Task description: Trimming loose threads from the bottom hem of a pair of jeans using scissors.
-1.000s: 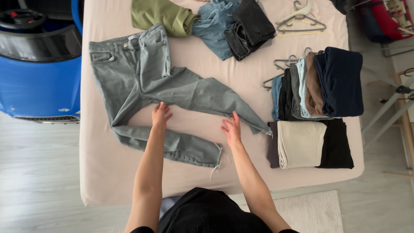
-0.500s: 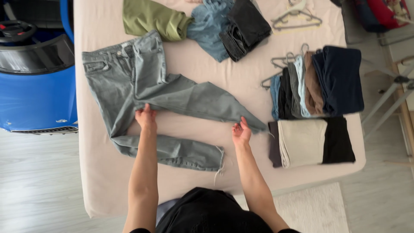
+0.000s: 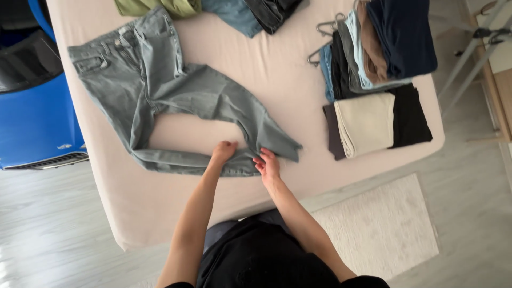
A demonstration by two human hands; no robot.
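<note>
Jeans (image 3: 160, 96): grey-green pair, spread flat on the pale bed sheet (image 3: 133, 202), filling the upper left to centre of the frame. Waistband at upper left; both leg ends meet at lower centre, right at the hands.
Left hand (image 3: 223, 151): lower centre, on the near leg's hem end. Fingers curled, pinching the fabric edge.
Right hand (image 3: 268, 164): just beside the left hand, at the end of the far leg. Fingers bent on the cloth; grip looks like a pinch, but the fingertips are partly hidden.
Legs: far leg's end lies over the near leg's end, between the two hands.
Folded stack (image 3: 373, 48): upper right, dark, brown and light-blue garments, hangers (image 3: 320, 32) poking out on its left side.
Cream and black folded pieces (image 3: 378, 122): right of centre, near the bed edge, well apart from the hands.
Loose clothes (image 3: 234, 10): top edge, green, blue, dark.
Rug (image 3: 384, 229): lower right, on the floor.
</note>
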